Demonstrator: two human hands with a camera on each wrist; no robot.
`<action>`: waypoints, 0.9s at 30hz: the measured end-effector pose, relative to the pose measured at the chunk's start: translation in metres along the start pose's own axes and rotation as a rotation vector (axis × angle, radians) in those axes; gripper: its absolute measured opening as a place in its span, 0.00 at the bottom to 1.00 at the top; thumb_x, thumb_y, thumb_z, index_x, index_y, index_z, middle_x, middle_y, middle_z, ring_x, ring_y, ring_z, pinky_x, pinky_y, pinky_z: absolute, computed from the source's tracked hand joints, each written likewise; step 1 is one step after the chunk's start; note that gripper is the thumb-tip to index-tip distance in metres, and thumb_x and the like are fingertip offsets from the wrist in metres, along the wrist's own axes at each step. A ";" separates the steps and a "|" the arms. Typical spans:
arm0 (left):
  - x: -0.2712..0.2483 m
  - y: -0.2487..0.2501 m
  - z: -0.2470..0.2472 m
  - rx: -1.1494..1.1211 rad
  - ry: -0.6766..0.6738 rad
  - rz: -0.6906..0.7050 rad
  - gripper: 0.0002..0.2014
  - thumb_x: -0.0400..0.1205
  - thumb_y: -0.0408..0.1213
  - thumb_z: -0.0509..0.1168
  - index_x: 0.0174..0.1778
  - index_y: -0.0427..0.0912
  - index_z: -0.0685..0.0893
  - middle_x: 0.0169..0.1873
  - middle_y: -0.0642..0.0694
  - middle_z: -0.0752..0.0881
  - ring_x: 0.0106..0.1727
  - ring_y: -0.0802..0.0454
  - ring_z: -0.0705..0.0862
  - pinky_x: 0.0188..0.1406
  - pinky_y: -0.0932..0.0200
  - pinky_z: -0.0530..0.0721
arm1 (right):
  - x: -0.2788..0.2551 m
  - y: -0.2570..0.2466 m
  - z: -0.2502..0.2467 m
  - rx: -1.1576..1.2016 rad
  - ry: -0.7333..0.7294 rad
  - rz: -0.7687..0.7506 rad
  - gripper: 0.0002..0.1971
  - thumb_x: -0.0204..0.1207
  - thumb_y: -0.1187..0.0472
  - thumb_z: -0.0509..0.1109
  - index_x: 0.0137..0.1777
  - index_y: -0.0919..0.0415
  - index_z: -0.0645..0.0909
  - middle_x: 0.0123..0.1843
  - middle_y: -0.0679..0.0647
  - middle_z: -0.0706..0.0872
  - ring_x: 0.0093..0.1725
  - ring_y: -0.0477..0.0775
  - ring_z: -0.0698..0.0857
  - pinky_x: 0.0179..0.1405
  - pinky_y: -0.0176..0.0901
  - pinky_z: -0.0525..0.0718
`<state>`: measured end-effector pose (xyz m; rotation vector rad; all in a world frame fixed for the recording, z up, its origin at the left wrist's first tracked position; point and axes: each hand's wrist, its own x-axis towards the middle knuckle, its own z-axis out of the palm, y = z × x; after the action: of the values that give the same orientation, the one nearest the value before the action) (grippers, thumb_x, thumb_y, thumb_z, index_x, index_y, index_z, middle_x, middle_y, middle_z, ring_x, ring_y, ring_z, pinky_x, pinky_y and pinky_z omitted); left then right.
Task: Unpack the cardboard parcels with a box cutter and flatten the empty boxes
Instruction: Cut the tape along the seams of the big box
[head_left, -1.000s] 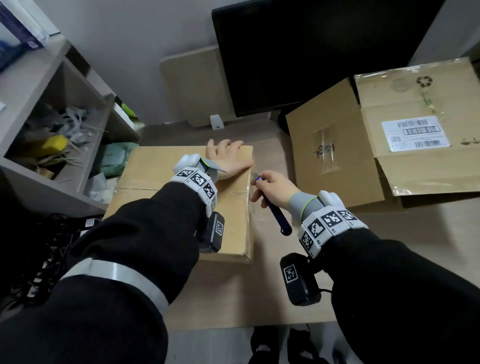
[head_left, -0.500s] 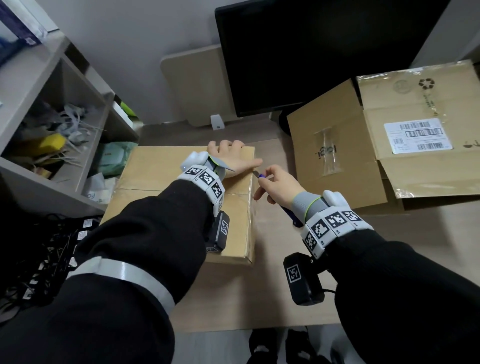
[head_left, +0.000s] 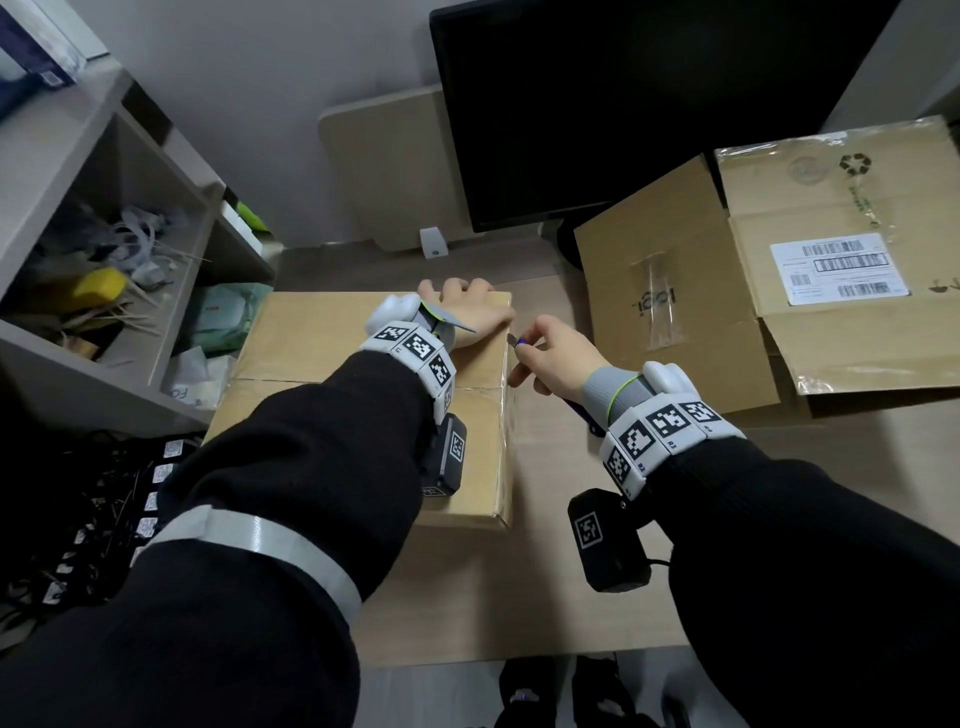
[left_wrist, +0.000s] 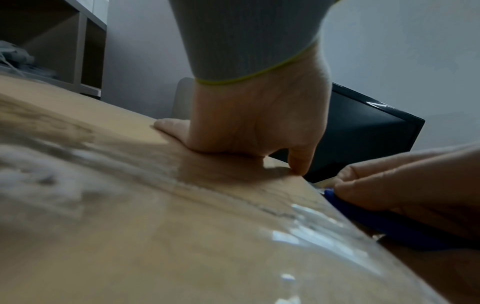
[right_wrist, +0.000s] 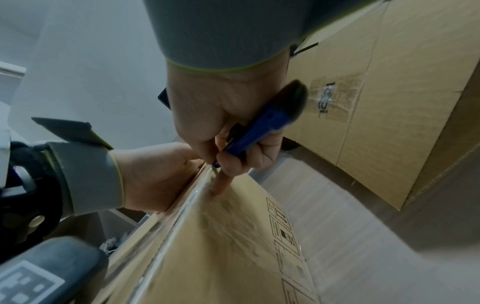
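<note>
The sealed parcel (head_left: 363, 395) lies at centre frame on the desk (head_left: 545, 519). It is pressed flat at its far right corner by the left hand (head_left: 467, 317), fingers extended. The box cutter (right_wrist: 259, 125) is held in the curled grip of the right hand (head_left: 556, 358), blade at the taped right edge. The cardboard is judged stiff, the tape slippery; bracing well apart from the blade is advised

We seem to be in a small office or home study. A large dark monitor (head_left: 649, 104) stands at the far edge of a light wooden desk (head_left: 519, 597), against a plain pale wall (head_left: 291, 78). At the desk's left edge an open shelf unit (head_left: 119, 218) holds cable ties, packets and loose clutter. An opened cardboard box (head_left: 779, 291) with a shipping label sits at the far right corner.
</note>
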<state>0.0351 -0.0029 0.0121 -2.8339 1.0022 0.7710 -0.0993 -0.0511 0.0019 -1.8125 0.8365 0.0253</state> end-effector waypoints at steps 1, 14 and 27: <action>0.001 0.000 0.000 -0.006 -0.003 -0.006 0.28 0.81 0.59 0.55 0.77 0.55 0.64 0.78 0.45 0.61 0.80 0.33 0.47 0.77 0.42 0.51 | 0.000 0.000 0.001 0.000 -0.010 -0.003 0.01 0.80 0.63 0.58 0.46 0.57 0.69 0.34 0.47 0.88 0.23 0.51 0.72 0.24 0.38 0.71; -0.002 0.000 0.001 0.031 0.002 -0.013 0.29 0.80 0.59 0.53 0.77 0.55 0.63 0.79 0.46 0.59 0.80 0.31 0.47 0.76 0.39 0.51 | -0.026 0.017 0.004 0.145 -0.171 -0.024 0.02 0.77 0.67 0.66 0.44 0.62 0.77 0.32 0.55 0.88 0.19 0.50 0.71 0.22 0.37 0.70; -0.011 0.003 0.004 0.060 0.084 0.011 0.27 0.82 0.56 0.52 0.77 0.52 0.64 0.78 0.41 0.63 0.80 0.34 0.53 0.78 0.45 0.49 | -0.062 0.028 0.004 0.105 -0.402 0.066 0.08 0.75 0.67 0.72 0.47 0.74 0.85 0.35 0.58 0.90 0.19 0.49 0.75 0.25 0.34 0.76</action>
<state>0.0244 0.0014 0.0141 -2.8333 1.0335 0.6159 -0.1598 -0.0201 0.0017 -1.6072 0.5979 0.3697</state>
